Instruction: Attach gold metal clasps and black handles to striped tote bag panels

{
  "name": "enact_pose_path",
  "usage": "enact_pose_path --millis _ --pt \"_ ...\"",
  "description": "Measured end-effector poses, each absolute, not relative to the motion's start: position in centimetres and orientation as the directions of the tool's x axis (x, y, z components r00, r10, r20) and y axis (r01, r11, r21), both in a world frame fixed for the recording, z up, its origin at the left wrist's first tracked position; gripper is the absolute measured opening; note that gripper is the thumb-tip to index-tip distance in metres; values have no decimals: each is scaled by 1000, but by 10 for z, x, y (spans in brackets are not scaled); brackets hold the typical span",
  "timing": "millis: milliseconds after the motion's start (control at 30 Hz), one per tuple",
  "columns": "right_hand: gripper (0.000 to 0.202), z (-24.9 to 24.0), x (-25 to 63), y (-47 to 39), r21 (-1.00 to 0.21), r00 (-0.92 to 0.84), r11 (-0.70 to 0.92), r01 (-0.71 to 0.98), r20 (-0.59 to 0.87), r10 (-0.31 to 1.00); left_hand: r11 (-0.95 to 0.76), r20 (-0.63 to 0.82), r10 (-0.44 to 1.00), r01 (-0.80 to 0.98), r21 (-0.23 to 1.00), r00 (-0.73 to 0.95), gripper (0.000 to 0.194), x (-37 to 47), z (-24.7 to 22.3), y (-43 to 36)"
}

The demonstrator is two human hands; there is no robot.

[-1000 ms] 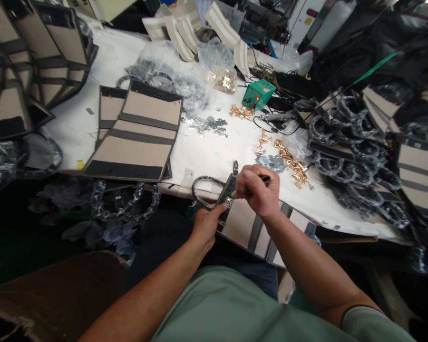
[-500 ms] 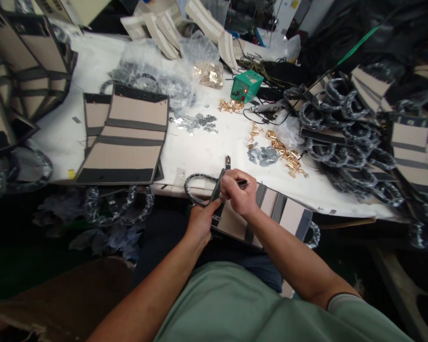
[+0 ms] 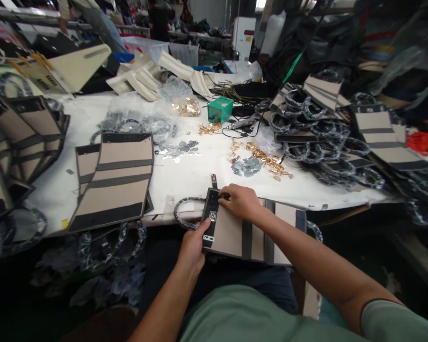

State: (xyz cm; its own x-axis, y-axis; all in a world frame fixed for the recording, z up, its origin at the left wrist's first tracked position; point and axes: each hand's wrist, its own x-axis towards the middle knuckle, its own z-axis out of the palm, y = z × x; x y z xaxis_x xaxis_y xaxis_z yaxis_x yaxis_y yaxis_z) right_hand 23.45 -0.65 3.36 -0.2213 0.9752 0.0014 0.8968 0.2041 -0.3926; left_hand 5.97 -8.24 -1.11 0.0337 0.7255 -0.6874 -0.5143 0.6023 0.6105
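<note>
A beige bag panel [image 3: 231,232] with dark bands and a black end strip [image 3: 210,209] lies in front of me at the table's edge. My left hand [image 3: 192,247] grips the panel's near left corner, the thumb pressing on the black strip beside a small metal plate [image 3: 213,216]. Another metal plate [image 3: 209,238] sits lower on the strip. My right hand [image 3: 240,202] is closed, fingertips pinched at the strip's far part; something dark shows between them, too hidden to name. A wrapped handle [image 3: 181,213] loops out on the left, and a short tab with metal [image 3: 214,180] sticks out beyond.
Bag panels [image 3: 123,178] lie on the left, with more stacked panels [image 3: 28,142] farther left. Gold metal pieces [image 3: 267,159] and grey plates [image 3: 248,166] are scattered ahead. A green box [image 3: 220,110] stands behind them. Wrapped handles [image 3: 314,128] pile up on the right.
The view has tilted up, showing more of the room behind. My right hand has shifted from a fist over the strip to a fingertip pinch, uncovering the metal plates. My left hand keeps its hold.
</note>
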Motion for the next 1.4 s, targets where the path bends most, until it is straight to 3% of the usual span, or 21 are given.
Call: enact_pose_path --millis 67,133,200,233,300,367,433,500,733,967,1167,1300,1400 --pt "20 29 233 -8 -350 -222 216 911 23 975 624 -671 741 -382 681 15 40 49 -11 -92" --pt "20 28 233 -9 -345 -225 217 913 17 974 563 -573 815 -111 819 -87 43 32 -9 -105" --pt "20 28 233 -9 -341 -233 222 914 10 972 340 -281 931 270 901 -233 41 14 -5 -115" --pt "21 29 234 -9 -333 -240 230 914 11 971 184 -71 965 455 871 -254 38 7 -1 -116" --pt "23 29 234 -10 -311 -260 255 916 26 965 -134 299 947 702 699 -117 35 1 9 -108" --pt "25 28 234 -12 -298 -276 278 913 49 960 -392 437 885 763 514 160 42 6 17 -87" --pt "25 28 234 -11 -300 -281 289 909 70 957 -535 380 836 743 403 396 51 18 18 -60" --pt "23 28 235 -8 -309 -291 302 902 80 953 -578 280 815 738 348 507 52 28 14 -36" --pt "25 35 241 -5 -301 -348 350 887 62 935 -573 231 818 781 248 527 50 28 4 -13" --pt "25 35 248 -15 -350 -258 256 901 42 965 -568 252 816 802 185 520 41 27 12 -24" --pt "23 48 240 12 -402 -190 141 905 -84 978 -575 291 817 741 348 498 34 20 13 -7" --pt "24 51 239 40 -414 -199 95 906 -215 956 -493 203 869 746 448 452 30 20 8 20" --pt "23 48 239 45 -407 -199 96 908 -218 956 -494 189 865 725 480 464 29 20 3 30"
